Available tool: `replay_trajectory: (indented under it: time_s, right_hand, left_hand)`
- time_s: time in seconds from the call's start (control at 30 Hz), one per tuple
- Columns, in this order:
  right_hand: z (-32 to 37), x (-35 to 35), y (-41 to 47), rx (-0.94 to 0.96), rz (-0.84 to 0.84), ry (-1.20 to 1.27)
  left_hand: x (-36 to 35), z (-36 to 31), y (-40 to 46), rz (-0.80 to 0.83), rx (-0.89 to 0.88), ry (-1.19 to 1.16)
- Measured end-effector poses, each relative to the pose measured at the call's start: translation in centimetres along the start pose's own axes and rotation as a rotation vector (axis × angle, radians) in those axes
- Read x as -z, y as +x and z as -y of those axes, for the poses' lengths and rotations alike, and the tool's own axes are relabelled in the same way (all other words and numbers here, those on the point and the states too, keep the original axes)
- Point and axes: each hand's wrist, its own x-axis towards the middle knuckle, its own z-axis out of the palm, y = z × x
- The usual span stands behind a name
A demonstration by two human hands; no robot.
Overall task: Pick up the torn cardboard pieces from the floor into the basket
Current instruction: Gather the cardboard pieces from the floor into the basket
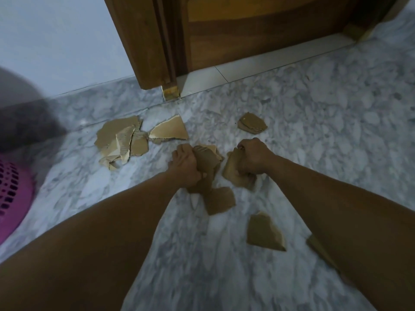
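Your left hand (185, 163) and right hand (252, 158) both clench cardboard (205, 160); the basket (13, 194) sits far left, nearer your left hand.

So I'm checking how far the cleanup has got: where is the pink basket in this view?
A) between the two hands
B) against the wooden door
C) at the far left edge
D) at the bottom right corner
C: the pink basket shows only at the far left edge, while the left hand and right hand clutch cardboard mid-floor.
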Motion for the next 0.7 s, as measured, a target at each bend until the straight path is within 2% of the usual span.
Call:
replay_trajectory:
  time_s: [0.13, 0.23, 0.37, 0.43, 0.53, 0.6, 0.7]
  right_hand:
    - [0.1, -0.4, 1.4, -0.108, 0.094, -0.107]
    - [0.3, -0.7, 2.0, -0.084, 0.072, 0.013]
    - [0.9, -0.4, 2.4, -0.042, 0.132, 0.078]
    - [0.9, 0.3, 3.0, -0.044, 0.133, 0.103]
    - [0.9, 1.8, 4.8, -0.042, -0.042, 0.001]
    - [0.9, 2.9, 6.3, -0.061, -0.224, -0.044]
    - [1.1, 3.8, 8.0, -0.118, -0.303, -0.082]
  left_hand:
    - [-0.1, -1.2, 2.0, 0.038, 0.055, 0.094]
    - [-0.2, -1.6, 3.1, 0.068, 0.06, 0.088]
    - [-0.4, -1.0, 4.0, 0.055, 0.009, -0.176]
    - [-0.2, -1.1, 4.4, 0.023, -0.01, -0.225]
    - [0.8, -0.7, 5.7, -0.022, 0.023, -0.179]
    - [1.6, -0.2, 6.6, -0.085, 0.014, 0.028]
    - [3.0, 0.4, 7.6, -0.178, 0.042, 0.263]
